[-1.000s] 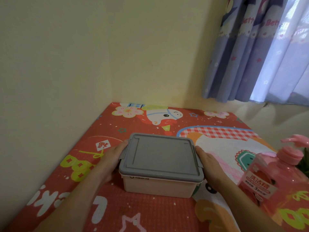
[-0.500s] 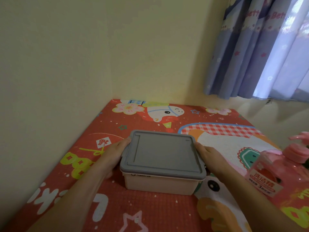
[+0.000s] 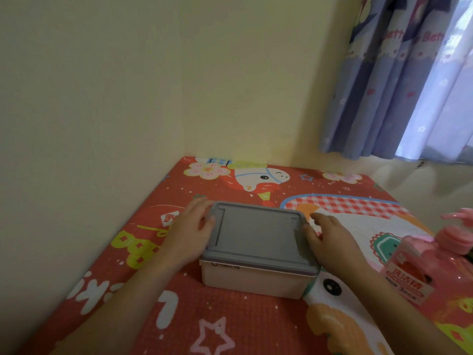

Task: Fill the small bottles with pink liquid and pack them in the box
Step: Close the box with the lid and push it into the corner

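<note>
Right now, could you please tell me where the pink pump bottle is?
In the head view, the pink pump bottle stands at the right edge of the red cartoon mat, right of the lidded box.

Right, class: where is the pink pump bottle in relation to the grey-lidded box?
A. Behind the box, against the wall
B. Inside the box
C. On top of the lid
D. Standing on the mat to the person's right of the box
D: the pink pump bottle stands on the mat, apart from the grey-lidded box, beyond the right hand.
</note>
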A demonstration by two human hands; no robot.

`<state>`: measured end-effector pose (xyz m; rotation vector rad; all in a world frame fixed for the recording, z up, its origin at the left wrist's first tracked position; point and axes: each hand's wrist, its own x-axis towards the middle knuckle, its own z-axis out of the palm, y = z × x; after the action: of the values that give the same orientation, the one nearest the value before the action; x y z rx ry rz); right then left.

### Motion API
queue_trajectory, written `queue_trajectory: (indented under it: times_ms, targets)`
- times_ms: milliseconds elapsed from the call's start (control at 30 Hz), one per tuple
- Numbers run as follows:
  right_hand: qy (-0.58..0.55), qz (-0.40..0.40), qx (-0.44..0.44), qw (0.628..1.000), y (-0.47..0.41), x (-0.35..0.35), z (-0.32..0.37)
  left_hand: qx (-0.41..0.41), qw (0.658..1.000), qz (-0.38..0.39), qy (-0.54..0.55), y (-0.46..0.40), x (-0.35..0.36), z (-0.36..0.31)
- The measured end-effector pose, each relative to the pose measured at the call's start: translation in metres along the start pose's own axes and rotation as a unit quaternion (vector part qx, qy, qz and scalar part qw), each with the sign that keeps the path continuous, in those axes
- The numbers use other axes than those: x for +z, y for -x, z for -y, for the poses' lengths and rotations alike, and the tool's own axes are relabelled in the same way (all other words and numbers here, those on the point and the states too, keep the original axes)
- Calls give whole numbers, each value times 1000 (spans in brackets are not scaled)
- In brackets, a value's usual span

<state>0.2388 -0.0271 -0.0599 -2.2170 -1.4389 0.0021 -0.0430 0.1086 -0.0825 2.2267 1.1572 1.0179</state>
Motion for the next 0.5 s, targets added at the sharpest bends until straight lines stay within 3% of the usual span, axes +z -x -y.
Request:
queue_trajectory:
  times_ms: [100,200,500]
  targets:
    - [29,66,-94,993,24,-2,11,23,988,98,-121,15,0,-6]
    - [69,151,-90,982,41,2,15,10,974,142,-175,26,2,-11]
    - [75,173,-110,976,34,-4,20,-34,956,202,-212,38,-1,-23]
